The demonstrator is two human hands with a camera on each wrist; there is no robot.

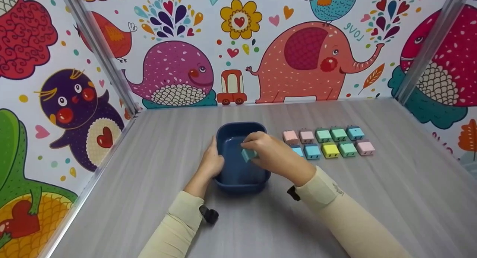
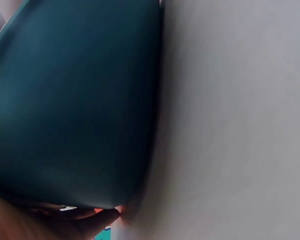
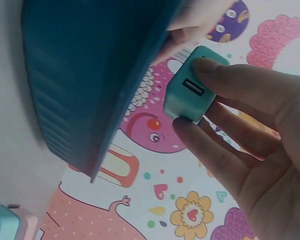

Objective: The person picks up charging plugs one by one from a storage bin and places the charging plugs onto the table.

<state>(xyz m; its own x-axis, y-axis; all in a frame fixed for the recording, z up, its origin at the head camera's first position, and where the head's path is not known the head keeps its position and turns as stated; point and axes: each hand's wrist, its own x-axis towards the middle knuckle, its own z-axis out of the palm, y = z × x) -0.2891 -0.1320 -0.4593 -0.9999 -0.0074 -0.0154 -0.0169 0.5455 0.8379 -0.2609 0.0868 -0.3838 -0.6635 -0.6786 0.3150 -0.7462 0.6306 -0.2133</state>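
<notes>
Over the inside of a dark blue plastic bin [image 1: 234, 174], my right hand [image 1: 270, 150] pinches a green USB charger [image 1: 248, 154] between thumb and fingers. The right wrist view shows the USB slot on the face of this charger [image 3: 192, 87], which is above the bin's rim level. My left hand [image 1: 212, 161] grips the bin's left side, thumb at the rim and fingers along the outer wall. In the left wrist view the bin's wall [image 2: 74, 100] fills the left half, with the fingers [image 2: 89, 222] partly hidden behind it.
To the right of the bin, two rows of USB chargers stand on the grey wood-grain table [image 1: 156, 146]; among them are a yellow charger [image 1: 330, 150], a blue charger [image 1: 312, 151] and a pink charger [image 1: 365, 147]. A cartoon-printed wall [image 1: 238, 57] rises behind the table.
</notes>
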